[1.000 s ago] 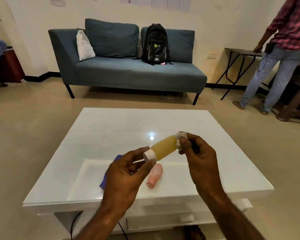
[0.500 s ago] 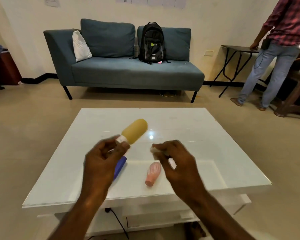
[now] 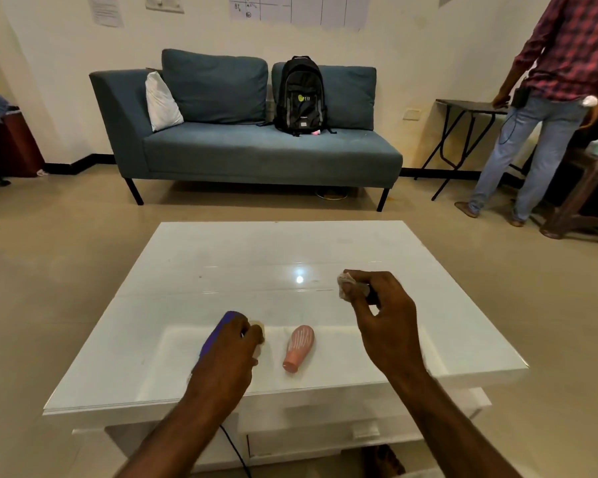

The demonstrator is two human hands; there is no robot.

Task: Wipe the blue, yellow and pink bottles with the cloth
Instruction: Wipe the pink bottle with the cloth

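My left hand rests low on the white table, fingers curled around the yellow bottle; only a small tan end of it shows past my fingertips. The blue bottle lies just left of it, partly under my hand. To the right, the pink bottle lies on its side, cap toward me, untouched. Above the table's right half my right hand pinches a small crumpled whitish cloth, apart from all three bottles.
A blue sofa with a black backpack stands beyond the table. At the right a person in a plaid shirt stands by a folding side table. A cable hangs below the table's front edge.
My left hand has brought the yellow bottle down from the air to the table beside the blue bottle. My right hand with the cloth has drawn away to the right.
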